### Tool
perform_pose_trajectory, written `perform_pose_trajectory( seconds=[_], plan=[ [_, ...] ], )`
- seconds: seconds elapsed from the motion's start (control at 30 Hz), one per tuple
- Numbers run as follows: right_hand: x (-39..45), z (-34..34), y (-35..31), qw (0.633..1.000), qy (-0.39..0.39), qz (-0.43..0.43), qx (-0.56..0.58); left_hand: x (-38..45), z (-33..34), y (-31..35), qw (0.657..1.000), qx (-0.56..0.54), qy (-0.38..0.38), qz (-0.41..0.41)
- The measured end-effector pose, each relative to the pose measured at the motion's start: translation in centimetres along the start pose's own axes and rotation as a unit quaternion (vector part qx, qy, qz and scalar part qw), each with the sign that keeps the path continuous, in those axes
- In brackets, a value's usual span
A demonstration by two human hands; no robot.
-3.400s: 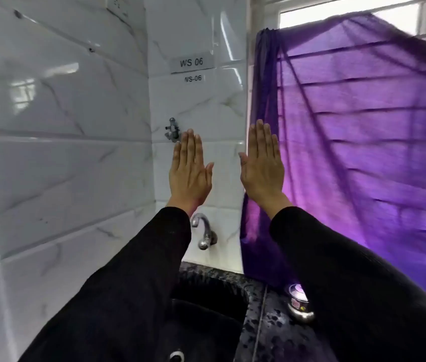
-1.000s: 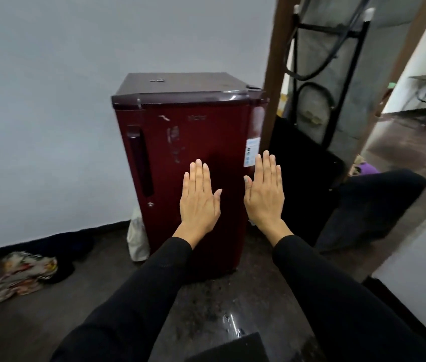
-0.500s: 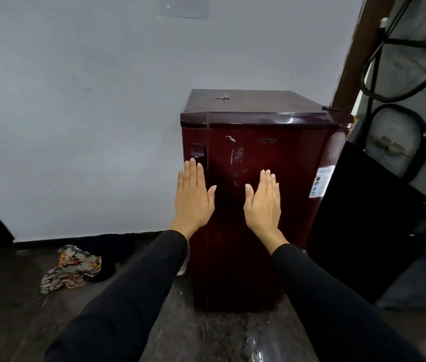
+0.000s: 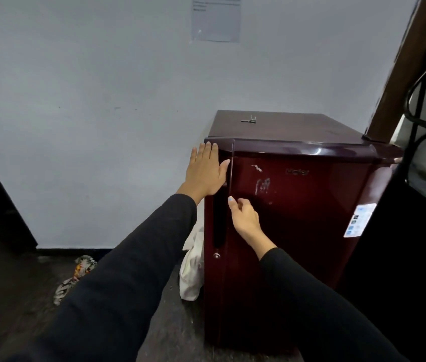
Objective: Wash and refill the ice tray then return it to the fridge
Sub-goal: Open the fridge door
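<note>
A small dark red fridge (image 4: pixel 298 231) stands on the floor against a pale wall, and its door is closed. The ice tray cannot be seen anywhere.

The left hand (image 4: pixel 206 169) is flat, with its fingers straight and together, and it lies at the upper left corner of the fridge, beside the top of the dark vertical door handle (image 4: pixel 218 220). It holds nothing.

The right hand (image 4: pixel 244 218) is lower, at the left edge of the fridge door, just to the right of the handle. Its fingers are curled toward the handle, but I cannot tell if they grip it already.

On top of the fridge lies a small metal object (image 4: pixel 249 119). A white bag (image 4: pixel 192 273) leans on the floor at the left side of the fridge, and a patterned cloth (image 4: pixel 76 276) lies further left of it. A paper sheet (image 4: pixel 215 18) hangs on the wall above the fridge.
</note>
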State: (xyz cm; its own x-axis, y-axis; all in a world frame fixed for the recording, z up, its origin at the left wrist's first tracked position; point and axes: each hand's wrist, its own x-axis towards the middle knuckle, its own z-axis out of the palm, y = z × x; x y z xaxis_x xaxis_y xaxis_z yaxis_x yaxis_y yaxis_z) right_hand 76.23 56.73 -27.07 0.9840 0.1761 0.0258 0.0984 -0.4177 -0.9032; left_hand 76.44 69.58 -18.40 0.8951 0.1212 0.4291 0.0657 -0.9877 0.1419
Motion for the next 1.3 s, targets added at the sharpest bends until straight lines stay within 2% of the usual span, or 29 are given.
perform_pose_trajectory(
  seconds=[0.2, 0.53, 0.77, 1.3],
  plan=[
    [3.2, 1.0, -2.4, 0.997, -0.057, 0.033, 0.046, 3.9, -0.1, -0.6, 0.999, 0.030, -0.004, 0.017],
    [4.6, 3.3, -2.2, 1.000, 0.000, 0.020, -0.020, 5.8, 2.0, -1.7, 0.998, 0.048, -0.013, 0.044],
    [4.7, 3.5, -2.6, 0.990, -0.006, 0.001, -0.142, 6.0, 2.8, -2.0, 0.997, 0.058, 0.014, 0.046],
    [4.1, 4.0, -2.7, 0.985, 0.025, -0.002, -0.172, 5.6, 3.8, -1.8, 0.997, 0.068, 0.017, 0.028]
  ],
)
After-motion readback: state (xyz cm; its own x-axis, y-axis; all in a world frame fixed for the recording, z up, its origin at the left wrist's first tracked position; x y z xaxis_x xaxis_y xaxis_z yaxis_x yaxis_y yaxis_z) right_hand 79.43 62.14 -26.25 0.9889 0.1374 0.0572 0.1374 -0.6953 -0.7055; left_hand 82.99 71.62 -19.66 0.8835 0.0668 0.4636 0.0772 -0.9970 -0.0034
